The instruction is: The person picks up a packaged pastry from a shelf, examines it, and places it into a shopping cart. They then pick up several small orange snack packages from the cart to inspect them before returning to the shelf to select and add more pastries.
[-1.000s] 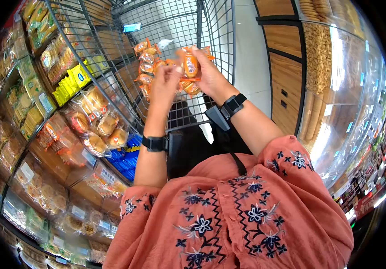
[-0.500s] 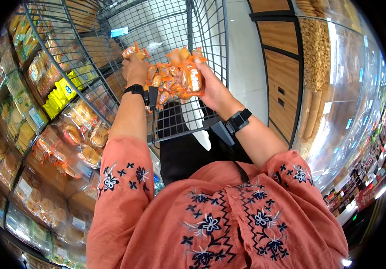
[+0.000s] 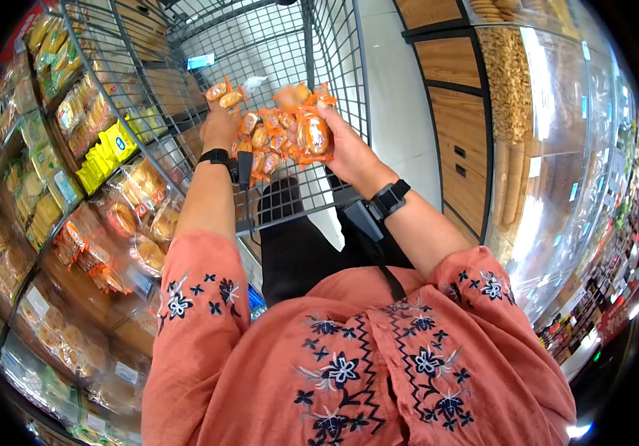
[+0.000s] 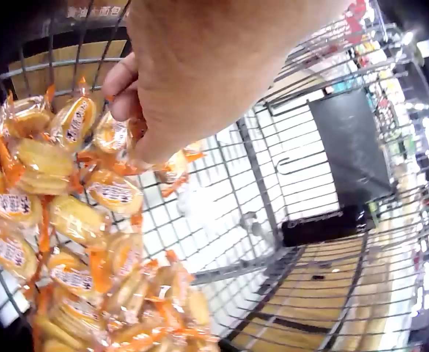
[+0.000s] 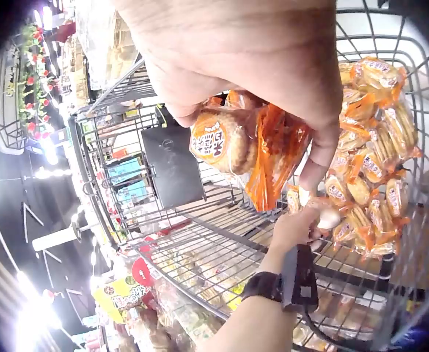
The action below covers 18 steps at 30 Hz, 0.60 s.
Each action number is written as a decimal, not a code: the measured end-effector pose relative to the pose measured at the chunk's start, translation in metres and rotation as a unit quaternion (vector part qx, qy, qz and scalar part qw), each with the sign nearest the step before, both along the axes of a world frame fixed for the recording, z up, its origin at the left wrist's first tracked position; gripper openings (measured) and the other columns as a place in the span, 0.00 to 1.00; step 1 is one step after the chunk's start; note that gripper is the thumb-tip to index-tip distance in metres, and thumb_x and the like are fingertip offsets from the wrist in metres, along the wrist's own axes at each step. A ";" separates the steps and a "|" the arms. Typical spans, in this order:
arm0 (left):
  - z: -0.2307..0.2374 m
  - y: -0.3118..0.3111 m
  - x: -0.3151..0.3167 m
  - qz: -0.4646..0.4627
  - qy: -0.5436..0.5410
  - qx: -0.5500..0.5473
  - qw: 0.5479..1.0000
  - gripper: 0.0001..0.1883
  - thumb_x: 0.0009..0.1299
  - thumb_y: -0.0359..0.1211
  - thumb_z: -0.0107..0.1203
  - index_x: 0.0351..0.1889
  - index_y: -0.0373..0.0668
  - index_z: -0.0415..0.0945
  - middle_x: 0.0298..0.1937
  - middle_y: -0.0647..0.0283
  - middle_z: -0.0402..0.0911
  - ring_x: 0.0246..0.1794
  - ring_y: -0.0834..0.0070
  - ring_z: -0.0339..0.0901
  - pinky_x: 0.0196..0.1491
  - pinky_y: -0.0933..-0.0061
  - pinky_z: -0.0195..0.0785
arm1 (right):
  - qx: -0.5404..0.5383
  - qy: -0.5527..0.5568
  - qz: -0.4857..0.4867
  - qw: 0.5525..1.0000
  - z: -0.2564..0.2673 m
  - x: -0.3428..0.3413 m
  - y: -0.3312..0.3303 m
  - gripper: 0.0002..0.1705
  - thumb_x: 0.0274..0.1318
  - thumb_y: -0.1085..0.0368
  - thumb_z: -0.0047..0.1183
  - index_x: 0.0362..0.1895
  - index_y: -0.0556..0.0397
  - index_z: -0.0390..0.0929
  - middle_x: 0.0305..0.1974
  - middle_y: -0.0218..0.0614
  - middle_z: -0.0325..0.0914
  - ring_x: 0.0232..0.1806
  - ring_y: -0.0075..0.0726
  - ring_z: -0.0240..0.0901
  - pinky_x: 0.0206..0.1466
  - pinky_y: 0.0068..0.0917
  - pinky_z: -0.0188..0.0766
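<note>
Small cakes in clear and orange wrappers lie heaped on the wire floor of a shopping cart. My right hand holds several wrapped cakes together over the heap, fingers on one side and thumb on the other. At the left of the heap, my left hand reaches down with curled fingers. In the left wrist view, its fingertips and thumb close on one wrapped cake, partly hidden by the hand.
The wire cart surrounds both hands. Shelves of bagged bread and yellow packets stand close on the left. Wooden drawers and clear bins line the right. A white crumpled piece lies beyond the heap.
My left hand has moved from beside the right hand to the left side of the heap, lowering to the cakes there. The right hand keeps its wrapped cakes and has shifted slightly.
</note>
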<state>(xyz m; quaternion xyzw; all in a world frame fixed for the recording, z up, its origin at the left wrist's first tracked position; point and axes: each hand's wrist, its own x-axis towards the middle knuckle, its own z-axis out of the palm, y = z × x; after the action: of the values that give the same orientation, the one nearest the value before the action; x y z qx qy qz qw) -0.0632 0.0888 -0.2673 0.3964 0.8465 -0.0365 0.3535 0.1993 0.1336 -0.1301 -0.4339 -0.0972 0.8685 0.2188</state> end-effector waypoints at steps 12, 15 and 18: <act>0.229 -0.065 0.017 0.308 -0.451 0.277 0.791 0.22 0.71 0.34 0.60 0.57 0.36 0.65 0.44 0.60 0.78 0.38 0.76 0.80 0.34 0.75 0.76 | 0.034 0.037 0.059 0.997 0.077 -0.031 0.000 0.34 0.75 0.39 0.33 0.62 0.56 0.70 0.51 0.41 0.78 0.55 0.39 0.77 0.63 0.41 0.74; 0.290 -0.089 0.017 0.291 -0.425 0.335 0.789 0.23 0.70 0.34 0.62 0.59 0.38 0.66 0.42 0.64 0.79 0.35 0.82 0.76 0.32 0.82 0.66 | 0.047 0.049 0.083 0.994 0.113 -0.051 -0.004 0.32 0.74 0.39 0.38 0.60 0.54 0.72 0.49 0.40 0.79 0.52 0.37 0.78 0.58 0.40 0.77; 0.336 -0.109 0.018 0.268 -0.435 0.364 0.779 0.21 0.69 0.34 0.63 0.56 0.39 0.70 0.42 0.68 0.80 0.35 0.85 0.73 0.33 0.83 0.64 | 0.071 0.088 0.121 0.986 0.126 -0.074 -0.015 0.31 0.74 0.39 0.39 0.59 0.52 0.74 0.49 0.39 0.79 0.50 0.35 0.79 0.56 0.39 0.79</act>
<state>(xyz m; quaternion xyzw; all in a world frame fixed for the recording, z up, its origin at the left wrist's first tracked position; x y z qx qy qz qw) -0.0450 -0.0207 0.0691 0.2267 0.6252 0.5464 0.5092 0.1252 0.1184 -0.0037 -0.3237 -0.1910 0.9145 0.1499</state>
